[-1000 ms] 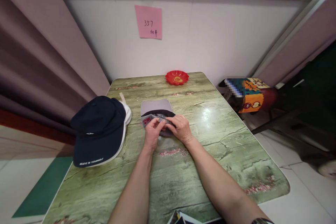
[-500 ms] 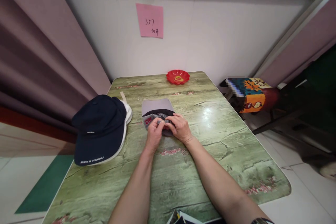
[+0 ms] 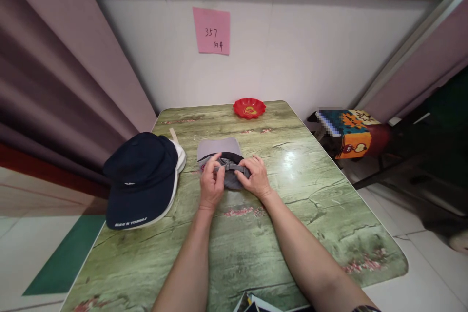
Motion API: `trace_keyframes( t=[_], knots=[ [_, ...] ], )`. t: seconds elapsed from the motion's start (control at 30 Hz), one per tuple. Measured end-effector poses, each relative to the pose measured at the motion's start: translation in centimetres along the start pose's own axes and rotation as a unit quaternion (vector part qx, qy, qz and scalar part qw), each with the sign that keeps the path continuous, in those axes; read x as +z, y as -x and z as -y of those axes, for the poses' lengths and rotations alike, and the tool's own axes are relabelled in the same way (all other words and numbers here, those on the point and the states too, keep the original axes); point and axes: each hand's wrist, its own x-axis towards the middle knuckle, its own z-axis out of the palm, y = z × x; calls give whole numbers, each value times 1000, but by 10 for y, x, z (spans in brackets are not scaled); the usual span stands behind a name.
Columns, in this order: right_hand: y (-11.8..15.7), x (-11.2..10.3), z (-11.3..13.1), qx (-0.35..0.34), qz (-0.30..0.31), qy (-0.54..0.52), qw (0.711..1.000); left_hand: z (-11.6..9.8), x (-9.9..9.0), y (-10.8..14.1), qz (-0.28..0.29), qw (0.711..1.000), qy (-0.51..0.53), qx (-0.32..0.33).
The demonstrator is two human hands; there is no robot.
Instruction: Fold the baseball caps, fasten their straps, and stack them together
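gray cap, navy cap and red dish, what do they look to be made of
Gray cap: seemingly matte cloth, as it shows no shine, though any weave is too small to make out. Navy cap: probably cotton-like cloth, also matte, with soft dents and folds. Red dish: likely glossy plastic, judging by its bright highlights and scalloped outline; coated metal isn't ruled out.

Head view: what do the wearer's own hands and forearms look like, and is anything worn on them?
The left hand and right hand are bare, with no gloves or watch showing. Both forearms are uncovered. A dark, light-patterned edge crosses the right arm at the frame bottom; whether it is a sleeve, I cannot tell.
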Motion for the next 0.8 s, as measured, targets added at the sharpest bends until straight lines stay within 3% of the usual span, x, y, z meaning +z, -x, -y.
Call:
trace_keyframes(
  t=[0.1, 0.4, 0.63, 0.8],
  knots=[
    [1, -3, 2, -21, 8, -33, 999, -3, 0, 2, 90, 996, 20, 7],
    [3, -8, 2, -15, 67, -64, 996, 14, -28, -3, 155, 982, -101, 45],
    [11, -5, 5, 6, 185, 73, 980, 11, -43, 0, 244, 955, -165, 35],
    [11, -8, 15, 105, 157, 167, 968, -4, -40, -10, 278, 944, -167, 60]
  ],
)
